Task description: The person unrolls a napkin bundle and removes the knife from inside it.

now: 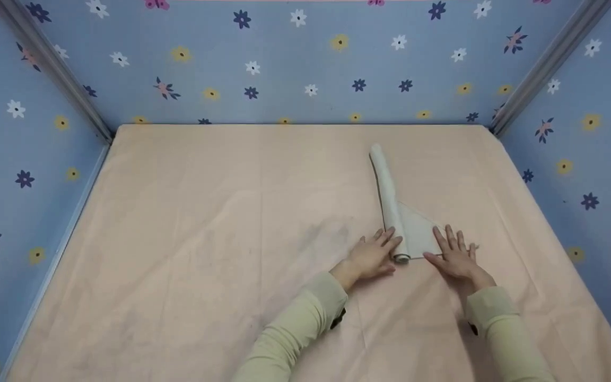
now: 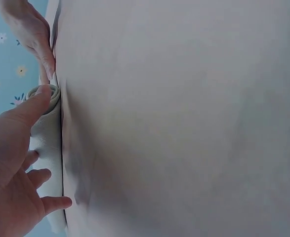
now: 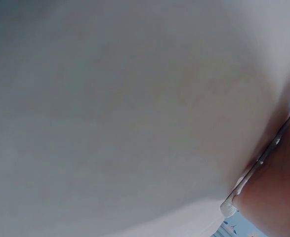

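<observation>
A pale grey-green cloth (image 1: 385, 183) lies partly rolled, its long tube slanting away from me and a flat triangular flap (image 1: 418, 233) spreading to the right. My left hand (image 1: 372, 257) rests its fingers on the tube near its coiled near end. In the left wrist view, the thumb touches that coiled end (image 2: 45, 95) while the other fingers stay extended along the roll's side. With fingers spread, my right hand (image 1: 459, 260) presses on the flap's right corner. The right wrist view catches the cloth's thin edge (image 3: 256, 168) beside part of the right hand (image 3: 278, 192).
A wrinkled peach cloth (image 1: 204, 223) covers the table. Blue flowered panels (image 1: 305, 58) stand along the back and both sides, with grey posts (image 1: 56, 69) at the back corners.
</observation>
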A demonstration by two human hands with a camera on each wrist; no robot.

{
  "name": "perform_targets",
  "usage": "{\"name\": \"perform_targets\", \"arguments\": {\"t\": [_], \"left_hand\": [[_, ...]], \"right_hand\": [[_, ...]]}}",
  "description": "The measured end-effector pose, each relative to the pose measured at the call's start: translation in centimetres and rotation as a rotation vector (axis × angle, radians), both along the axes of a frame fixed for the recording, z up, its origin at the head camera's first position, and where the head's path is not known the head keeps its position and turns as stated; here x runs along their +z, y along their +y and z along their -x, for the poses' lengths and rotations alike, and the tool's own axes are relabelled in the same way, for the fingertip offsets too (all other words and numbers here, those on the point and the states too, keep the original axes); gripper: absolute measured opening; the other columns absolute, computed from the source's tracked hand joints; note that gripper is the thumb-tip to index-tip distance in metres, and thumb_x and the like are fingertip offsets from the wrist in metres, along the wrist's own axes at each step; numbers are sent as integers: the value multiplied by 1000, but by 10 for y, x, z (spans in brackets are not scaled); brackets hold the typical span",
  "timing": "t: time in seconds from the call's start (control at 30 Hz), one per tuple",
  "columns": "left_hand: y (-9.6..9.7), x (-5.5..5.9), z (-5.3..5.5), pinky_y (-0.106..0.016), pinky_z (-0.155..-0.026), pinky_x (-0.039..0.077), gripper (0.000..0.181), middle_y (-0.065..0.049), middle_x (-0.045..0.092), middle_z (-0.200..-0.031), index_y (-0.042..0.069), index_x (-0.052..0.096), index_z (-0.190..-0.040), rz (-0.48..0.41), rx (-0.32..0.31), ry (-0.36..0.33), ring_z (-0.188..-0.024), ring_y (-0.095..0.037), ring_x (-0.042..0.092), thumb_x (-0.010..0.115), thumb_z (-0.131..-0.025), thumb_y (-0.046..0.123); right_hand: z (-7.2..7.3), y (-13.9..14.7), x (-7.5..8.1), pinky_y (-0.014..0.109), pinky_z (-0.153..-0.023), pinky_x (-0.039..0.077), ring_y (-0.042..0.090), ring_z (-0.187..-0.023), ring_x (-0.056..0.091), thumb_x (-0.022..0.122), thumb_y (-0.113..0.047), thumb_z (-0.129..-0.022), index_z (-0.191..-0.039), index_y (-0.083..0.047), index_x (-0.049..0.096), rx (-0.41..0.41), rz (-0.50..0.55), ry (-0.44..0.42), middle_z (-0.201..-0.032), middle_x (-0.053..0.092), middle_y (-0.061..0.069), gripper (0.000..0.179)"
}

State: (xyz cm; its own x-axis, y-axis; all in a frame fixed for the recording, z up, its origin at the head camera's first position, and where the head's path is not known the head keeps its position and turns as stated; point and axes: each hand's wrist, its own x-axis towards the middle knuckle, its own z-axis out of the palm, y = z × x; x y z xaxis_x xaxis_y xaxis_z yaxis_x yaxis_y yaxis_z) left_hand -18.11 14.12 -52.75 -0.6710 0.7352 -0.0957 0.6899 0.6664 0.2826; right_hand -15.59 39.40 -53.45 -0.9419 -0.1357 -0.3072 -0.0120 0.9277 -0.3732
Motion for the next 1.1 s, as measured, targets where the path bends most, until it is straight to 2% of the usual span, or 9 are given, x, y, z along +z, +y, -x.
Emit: {"name": "perform_targets", "arguments": {"t": [0.4,0.6,0.9,1.1], "left_hand": [[-5,-2,-1,-45,-95,34,73,-4,13,-147,20,17,-143,-1,1,11,-132,-23,18,50,-84,49],[-6,-3,-3,-45,-96,32,73,-3,13,-147,20,17,-143,15,16,-4,-132,-21,16,50,-84,50],[-5,0,-4,-44,-97,32,73,-5,15,-147,18,20,-142,19,34,-16,-132,-21,16,50,-84,50],[-2,5,-6,-44,-95,33,71,-8,19,-146,17,25,-141,3,70,-22,-131,-23,19,51,-83,50]], "right_hand": [[1,0,1,63,-91,-16,45,-126,-16,38,-50,-90,-143,-8,2,1,5,-2,-143,-12,25,76],[0,-1,1,63,-91,-15,45,-126,-16,38,-49,-90,-142,-7,3,3,5,2,-143,-11,25,76],[1,0,0,62,-91,-17,45,-126,-18,38,-51,-89,-142,-8,1,-9,9,-6,-143,-13,25,77],[1,0,-2,61,-91,-18,45,-126,-18,37,-52,-89,-142,-8,1,-16,4,-4,-143,-13,25,78]]}}
